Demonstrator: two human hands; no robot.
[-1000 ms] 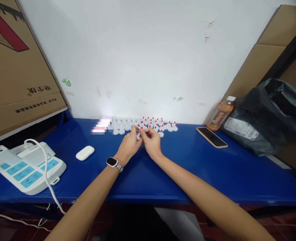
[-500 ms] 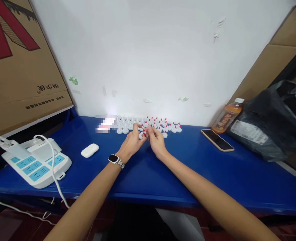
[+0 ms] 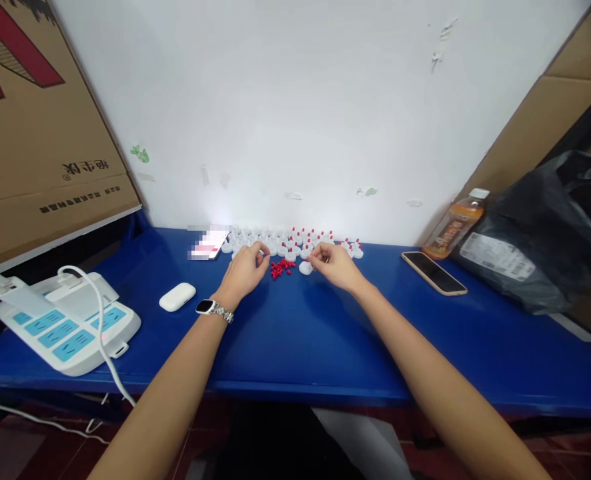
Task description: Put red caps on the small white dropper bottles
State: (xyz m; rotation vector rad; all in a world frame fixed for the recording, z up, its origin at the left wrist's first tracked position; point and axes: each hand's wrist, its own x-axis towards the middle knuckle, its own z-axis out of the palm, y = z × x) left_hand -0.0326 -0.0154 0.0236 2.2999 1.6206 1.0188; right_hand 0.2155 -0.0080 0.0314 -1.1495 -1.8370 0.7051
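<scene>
Several small white caps (image 3: 275,241), some fitted with red tips, lie in rows at the back of the blue table (image 3: 295,333) against the wall. A little heap of loose red pieces (image 3: 280,268) sits in front of them. My left hand (image 3: 244,270), a watch on its wrist, rests left of the heap with fingertips pinched at a white cap. My right hand (image 3: 336,265) is to the right of the heap, fingers curled beside a single white cap (image 3: 305,267). Whether either hand holds a piece is too small to tell.
A white earbud case (image 3: 177,297) and a white power strip (image 3: 65,323) with cables lie at the left. A phone (image 3: 434,272), an orange drink bottle (image 3: 454,225) and a black plastic bag (image 3: 540,233) are at the right. Cardboard boxes (image 3: 40,127) lean on both sides.
My hands were together over the middle, working one cap. They have moved apart, left hand to the left and right hand to the right, uncovering the red pieces on the table.
</scene>
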